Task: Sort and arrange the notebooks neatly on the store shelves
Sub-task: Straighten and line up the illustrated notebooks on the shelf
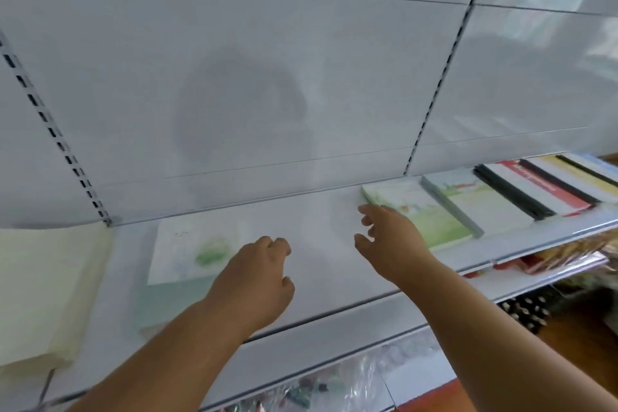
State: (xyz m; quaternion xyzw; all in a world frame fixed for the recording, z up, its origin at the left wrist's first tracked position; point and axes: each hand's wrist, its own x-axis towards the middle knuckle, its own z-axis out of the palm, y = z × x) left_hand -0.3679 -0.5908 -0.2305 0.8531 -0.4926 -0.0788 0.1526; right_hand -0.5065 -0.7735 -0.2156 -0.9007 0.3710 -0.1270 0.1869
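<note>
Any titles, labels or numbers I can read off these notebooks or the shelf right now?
None can be read.
Red notebook: white lettering on the cover, too blurred to read.
Pale notebook with the green patch: faint small marks near its top, too small to read.
Shelf: no label or price tag shows.

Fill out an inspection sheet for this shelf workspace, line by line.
Surface: white store shelf, bare in the middle.
Job's things: green-cover notebook lies flat at left atop a pale green stack; cream stack at far left; overlapping row of notebooks at right, its nearest the meadow-cover notebook.
Clutter: plastic-wrapped goods on the lower shelf.
Grips: left hand loosely curled, holding nothing; right hand open, fingers spread, over the meadow-cover notebook's left edge.
Cables: nothing seen.
Surroundings: white back panel with slotted uprights; wooden floor at lower right.
</note>
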